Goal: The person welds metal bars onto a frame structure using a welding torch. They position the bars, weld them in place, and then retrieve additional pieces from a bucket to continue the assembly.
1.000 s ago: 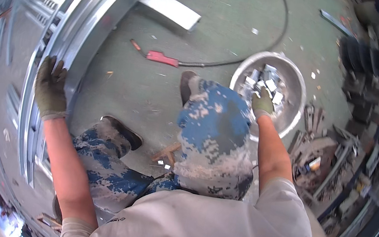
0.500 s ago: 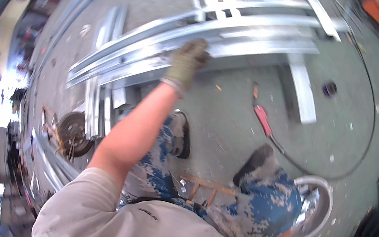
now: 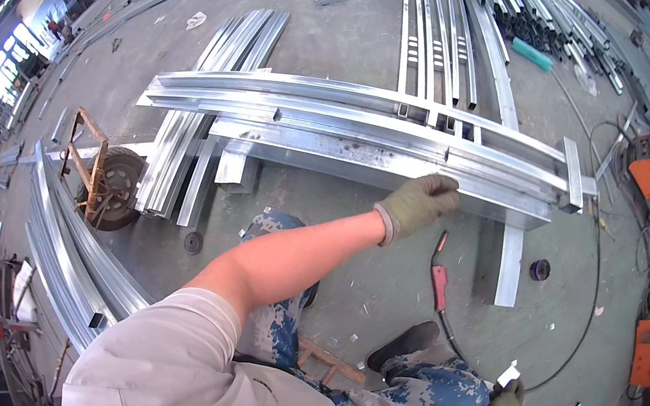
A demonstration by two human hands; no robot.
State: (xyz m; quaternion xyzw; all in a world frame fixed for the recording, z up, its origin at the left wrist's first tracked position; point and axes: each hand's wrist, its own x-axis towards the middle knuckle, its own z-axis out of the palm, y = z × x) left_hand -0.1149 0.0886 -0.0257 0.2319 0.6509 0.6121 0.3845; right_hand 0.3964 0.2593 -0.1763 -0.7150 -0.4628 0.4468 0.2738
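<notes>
My left hand [image 3: 420,204], in an olive work glove, reaches across to the front edge of a long galvanized steel channel [image 3: 333,152]. Its fingers are bent and pressed together; whatever they may grip is hidden. My right hand [image 3: 506,403], gloved the same way, is low on the right beside my knee, closed on a small bright metal piece [image 3: 509,374]. The channel lies crosswise with other long profiles, over a box-section support [image 3: 510,266] on the right and another [image 3: 236,170] on the left. Between my hands, a red-handled welding torch [image 3: 438,287] rests on the floor.
Stacked steel profiles [image 3: 171,166] lie at left, near a wheeled cart [image 3: 117,187]. Orange machines [image 3: 647,173] with cables stand at right. The torch cable [image 3: 581,329] loops over the floor by a dark spool [image 3: 540,269]. A low wooden stool [image 3: 329,363] is below me.
My left hand has moved right along the channel. My right hand has come into view with the small metal piece. The view has turned and shows more of the floor beyond.
</notes>
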